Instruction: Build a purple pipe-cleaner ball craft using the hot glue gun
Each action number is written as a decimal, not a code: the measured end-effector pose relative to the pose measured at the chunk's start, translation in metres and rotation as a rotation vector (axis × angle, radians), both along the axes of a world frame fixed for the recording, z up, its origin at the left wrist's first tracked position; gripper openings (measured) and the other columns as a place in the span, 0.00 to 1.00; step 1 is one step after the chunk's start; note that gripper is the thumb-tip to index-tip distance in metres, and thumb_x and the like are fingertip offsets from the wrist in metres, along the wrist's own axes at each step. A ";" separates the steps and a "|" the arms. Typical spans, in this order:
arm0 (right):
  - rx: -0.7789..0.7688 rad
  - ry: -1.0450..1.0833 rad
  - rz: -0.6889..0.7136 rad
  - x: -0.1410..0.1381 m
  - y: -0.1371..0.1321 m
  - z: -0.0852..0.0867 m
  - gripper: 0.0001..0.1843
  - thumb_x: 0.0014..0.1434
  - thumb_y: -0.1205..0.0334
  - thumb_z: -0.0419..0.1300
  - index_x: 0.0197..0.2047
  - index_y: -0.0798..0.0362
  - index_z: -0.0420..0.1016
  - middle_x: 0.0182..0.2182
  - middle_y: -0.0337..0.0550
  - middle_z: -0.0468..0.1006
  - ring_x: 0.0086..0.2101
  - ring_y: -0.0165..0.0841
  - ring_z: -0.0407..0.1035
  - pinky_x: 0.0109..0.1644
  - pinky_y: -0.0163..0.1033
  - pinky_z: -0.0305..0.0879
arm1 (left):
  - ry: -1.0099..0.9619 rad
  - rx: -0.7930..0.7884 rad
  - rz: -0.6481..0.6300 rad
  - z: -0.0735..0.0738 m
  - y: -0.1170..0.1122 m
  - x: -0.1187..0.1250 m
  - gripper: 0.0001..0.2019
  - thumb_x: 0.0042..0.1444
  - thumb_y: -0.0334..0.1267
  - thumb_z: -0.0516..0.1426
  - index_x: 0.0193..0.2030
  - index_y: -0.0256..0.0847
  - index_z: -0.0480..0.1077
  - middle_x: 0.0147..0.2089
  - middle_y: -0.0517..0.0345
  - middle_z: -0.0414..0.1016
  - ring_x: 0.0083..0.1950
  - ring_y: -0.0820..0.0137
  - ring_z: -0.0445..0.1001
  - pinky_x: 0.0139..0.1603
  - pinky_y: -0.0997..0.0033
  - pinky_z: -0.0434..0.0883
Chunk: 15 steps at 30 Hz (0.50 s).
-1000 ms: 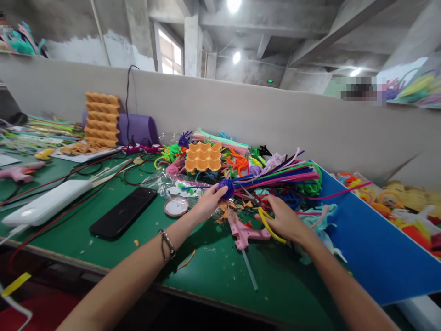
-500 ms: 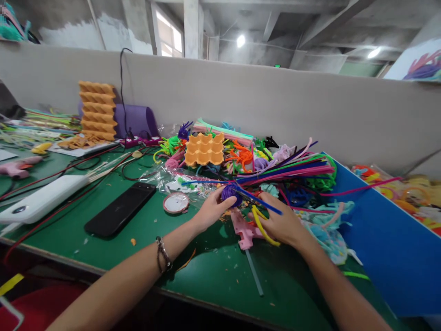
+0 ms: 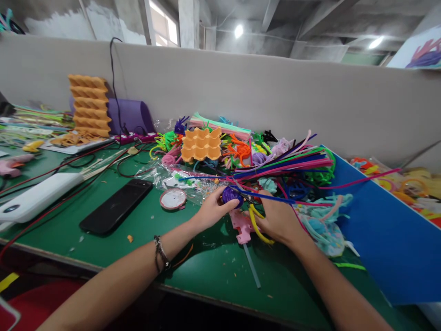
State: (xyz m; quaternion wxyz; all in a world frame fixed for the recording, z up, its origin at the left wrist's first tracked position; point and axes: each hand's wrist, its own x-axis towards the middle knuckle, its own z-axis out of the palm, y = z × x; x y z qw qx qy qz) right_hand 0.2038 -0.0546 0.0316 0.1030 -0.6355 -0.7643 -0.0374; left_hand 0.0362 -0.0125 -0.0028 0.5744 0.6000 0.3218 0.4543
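My left hand (image 3: 214, 210) is closed around a small purple ball of wound pipe cleaner (image 3: 230, 196). Yellow-handled pliers (image 3: 255, 223) are in my right hand (image 3: 279, 221), their dark jaws against the ball's right side. I cannot tell whether the jaws grip a strand. A blue pipe cleaner (image 3: 275, 197) stretches rightward from near the ball, across the top of my right hand. Below the ball lies a pink glue gun (image 3: 242, 226) with a translucent glue stick (image 3: 252, 266) poking out toward me.
A black phone (image 3: 116, 206), a round white-topped piece (image 3: 172, 199) and a white device (image 3: 39, 196) lie left. Behind my hands are an orange egg-crate piece (image 3: 201, 144) and a heap of pipe cleaners (image 3: 285, 163). A blue panel (image 3: 386, 230) stands at right.
The blue pipe cleaner near my right hand has swung from slanting down to nearly level. The pliers stay at the ball. The whole view has shifted slightly.
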 end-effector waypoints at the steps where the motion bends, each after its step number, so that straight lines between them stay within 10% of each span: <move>1: 0.000 -0.006 -0.007 0.000 0.000 0.000 0.19 0.55 0.51 0.51 0.42 0.56 0.66 0.39 0.51 0.74 0.38 0.41 0.69 0.31 0.36 0.55 | 0.012 0.006 0.015 -0.001 0.000 0.000 0.18 0.43 0.42 0.58 0.41 0.36 0.66 0.36 0.54 0.72 0.36 0.68 0.70 0.39 0.67 0.68; 15: -0.058 -0.128 -0.062 -0.006 -0.003 0.000 0.20 0.56 0.51 0.47 0.44 0.56 0.66 0.40 0.54 0.75 0.37 0.44 0.71 0.31 0.37 0.55 | 0.251 0.245 0.154 -0.004 0.000 -0.001 0.19 0.45 0.43 0.56 0.43 0.34 0.66 0.42 0.48 0.72 0.43 0.61 0.70 0.43 0.64 0.67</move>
